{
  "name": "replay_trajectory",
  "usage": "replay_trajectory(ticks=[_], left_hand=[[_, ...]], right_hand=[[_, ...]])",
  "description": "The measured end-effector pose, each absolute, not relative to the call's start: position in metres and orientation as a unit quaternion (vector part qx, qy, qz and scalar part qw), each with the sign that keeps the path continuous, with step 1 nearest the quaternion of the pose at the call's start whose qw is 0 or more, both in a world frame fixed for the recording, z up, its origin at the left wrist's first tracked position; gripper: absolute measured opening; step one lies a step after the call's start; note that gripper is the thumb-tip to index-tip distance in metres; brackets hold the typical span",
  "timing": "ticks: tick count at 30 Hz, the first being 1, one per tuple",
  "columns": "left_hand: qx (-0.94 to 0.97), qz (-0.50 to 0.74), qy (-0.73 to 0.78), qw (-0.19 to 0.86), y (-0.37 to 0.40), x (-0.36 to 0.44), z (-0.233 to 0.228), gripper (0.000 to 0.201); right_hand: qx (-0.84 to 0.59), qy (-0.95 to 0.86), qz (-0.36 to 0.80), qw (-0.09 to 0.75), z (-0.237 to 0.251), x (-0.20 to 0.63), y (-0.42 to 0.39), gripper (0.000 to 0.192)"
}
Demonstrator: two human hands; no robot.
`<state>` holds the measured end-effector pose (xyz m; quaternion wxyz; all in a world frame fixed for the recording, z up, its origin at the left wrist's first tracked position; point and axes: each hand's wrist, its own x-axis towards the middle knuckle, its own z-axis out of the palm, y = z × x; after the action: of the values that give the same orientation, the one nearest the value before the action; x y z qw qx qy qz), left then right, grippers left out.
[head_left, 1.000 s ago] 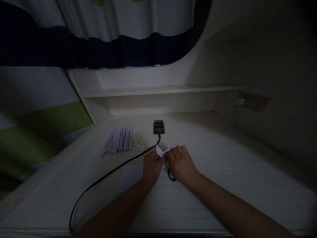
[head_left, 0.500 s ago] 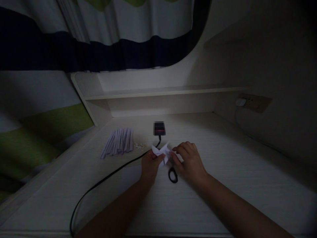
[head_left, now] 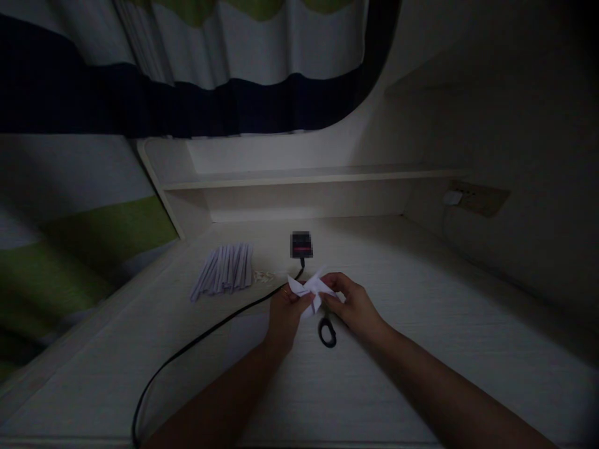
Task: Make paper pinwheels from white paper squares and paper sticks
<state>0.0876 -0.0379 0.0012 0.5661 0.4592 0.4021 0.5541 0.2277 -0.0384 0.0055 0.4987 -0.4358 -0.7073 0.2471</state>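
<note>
A white paper pinwheel (head_left: 314, 288) with pointed blades is held up over the desk, between both hands. My left hand (head_left: 284, 312) pinches it from the left, thumb near its centre. On the other side my right hand (head_left: 349, 299) grips a right-hand blade between thumb and fingers. Just below the pinwheel lies a black loop (head_left: 327, 332), which looks like a scissors handle; the rest of it is hidden. Partly under my left forearm is a pale sheet of paper (head_left: 243, 333).
Several rolled paper sticks (head_left: 224, 268) lie in a row at the left, beside small pale bits (head_left: 264, 277). A black cable (head_left: 206, 335) runs across the desk to a small dark device (head_left: 301, 244). A shelf (head_left: 309, 177) spans the back.
My right hand has closed in on the pinwheel's right blade, its fingers lower and more curled. The pinwheel's blades look more spread. My left hand has barely moved.
</note>
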Motion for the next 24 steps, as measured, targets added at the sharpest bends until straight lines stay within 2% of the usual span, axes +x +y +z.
replay_trajectory(ticks=[9, 17, 24], left_hand=[[0.454, 0.536, 0.406, 0.584, -0.036, 0.088, 0.001, 0.02], [0.423, 0.533, 0.419, 0.601, -0.034, 0.081, 0.008, 0.024], [0.41, 0.494, 0.471, 0.606, -0.029, 0.074, 0.011, 0.02]], right_hand=[[-0.43, -0.699, 0.269, 0.504, 0.005, 0.225, -0.04, 0.019], [-0.438, -0.627, 0.356, 0.537, -0.002, 0.228, -0.031, 0.016], [-0.454, -0.643, 0.336, 0.517, -0.005, 0.232, -0.027, 0.02]])
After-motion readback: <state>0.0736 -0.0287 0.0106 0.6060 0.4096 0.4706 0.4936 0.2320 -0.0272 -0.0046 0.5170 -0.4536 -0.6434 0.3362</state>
